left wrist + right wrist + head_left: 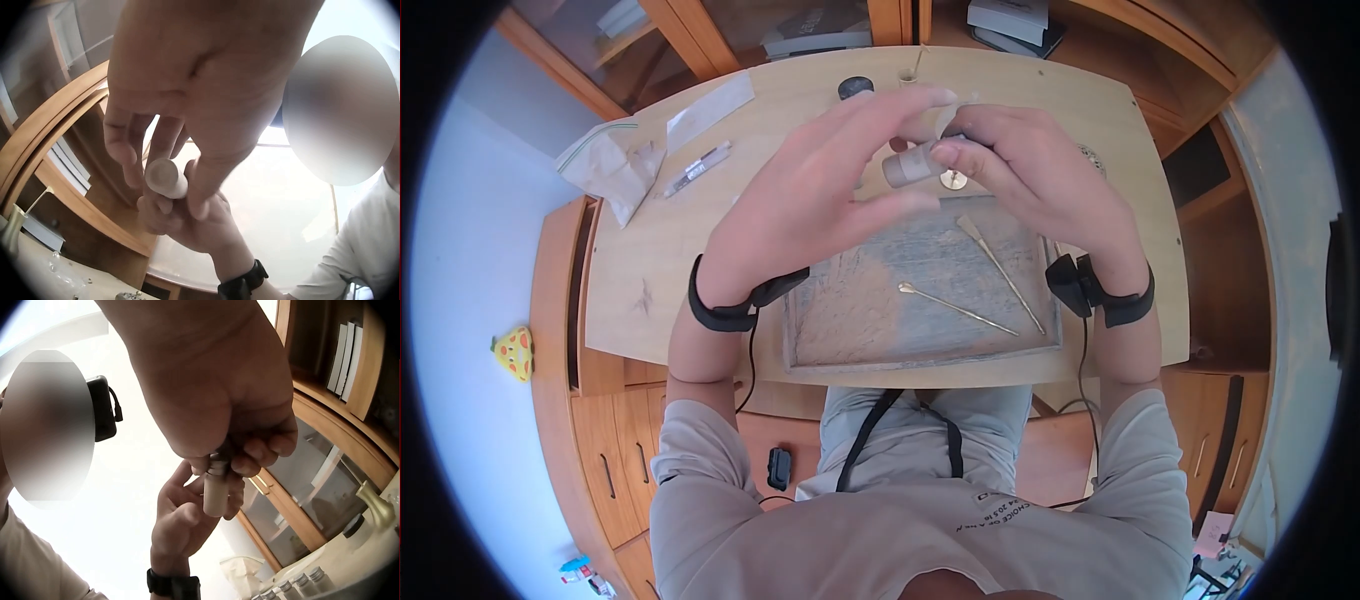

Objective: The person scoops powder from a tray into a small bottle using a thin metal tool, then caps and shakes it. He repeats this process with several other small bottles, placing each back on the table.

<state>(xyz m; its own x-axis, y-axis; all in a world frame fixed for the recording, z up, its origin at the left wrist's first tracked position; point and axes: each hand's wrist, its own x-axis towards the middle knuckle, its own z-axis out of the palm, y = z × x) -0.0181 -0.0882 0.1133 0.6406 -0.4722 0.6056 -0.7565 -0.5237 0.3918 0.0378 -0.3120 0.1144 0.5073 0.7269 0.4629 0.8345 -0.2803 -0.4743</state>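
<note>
My right hand (1050, 180) pinches a small pale bottle (910, 166) near its neck, raised over the back of the tray (920, 365). In the right wrist view the bottle (215, 495) hangs base down from the curled right fingers. My left hand (815, 185) is beside it with fingers spread and extended; in the left wrist view its fingers and thumb stand around the bottle's end (166, 177), and contact is unclear. On the tray lie a brush (1000, 272) and a thin brass-coloured spoon (958, 308), with tan powder (850, 310) at the left.
At the table's back left are a clear bag (610, 170), a pen-like packet (697, 168) and a white strip (710, 108). A black-lidded jar (856, 87) and a brass-coloured vase (377, 505) stand at the back. Several small capped bottles (304, 584) show in the right wrist view.
</note>
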